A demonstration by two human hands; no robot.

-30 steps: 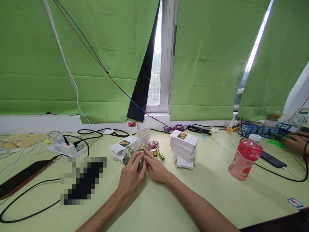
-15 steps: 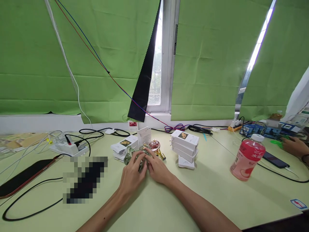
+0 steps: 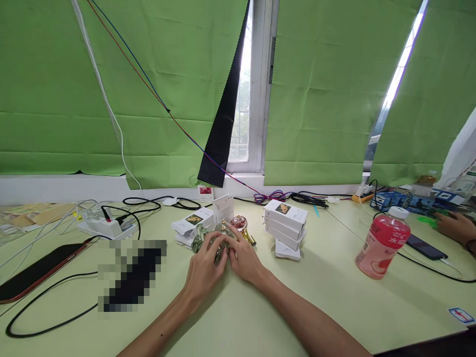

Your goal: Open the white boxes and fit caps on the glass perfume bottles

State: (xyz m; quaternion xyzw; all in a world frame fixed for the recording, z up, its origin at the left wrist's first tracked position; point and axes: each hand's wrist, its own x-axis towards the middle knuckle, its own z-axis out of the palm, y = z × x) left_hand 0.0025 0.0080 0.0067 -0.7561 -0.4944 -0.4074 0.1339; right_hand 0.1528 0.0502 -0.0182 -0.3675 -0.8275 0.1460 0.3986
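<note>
My left hand (image 3: 205, 260) is curled over the near left side of a shiny grey-green ornament (image 3: 199, 239) with a gold knob on top. From the right, my right hand (image 3: 247, 255) closes over the same ornament, its fingertips meeting those of the left. Much of the piece is covered by the fingers, so its exact kind does not show. Just behind my right hand stands a red, round-topped piece (image 3: 238, 223) with gold parts. Flat white boxes (image 3: 193, 220) with a flower picture lie behind the left hand, and an upright white flap or card (image 3: 223, 208) stands beside them.
Right of my hands is a stack of white boxes (image 3: 284, 223). Farther right stand a pink drink bottle (image 3: 383, 243) and a phone (image 3: 426, 246). A co-worker's hand (image 3: 455, 228) is at the right edge. Cables, a power strip (image 3: 106, 228) and another phone (image 3: 40, 270) lie left.
The fingers of my right hand have shifted slightly on the ornament. My left hand keeps almost the same place, and the whole view has moved a little.
</note>
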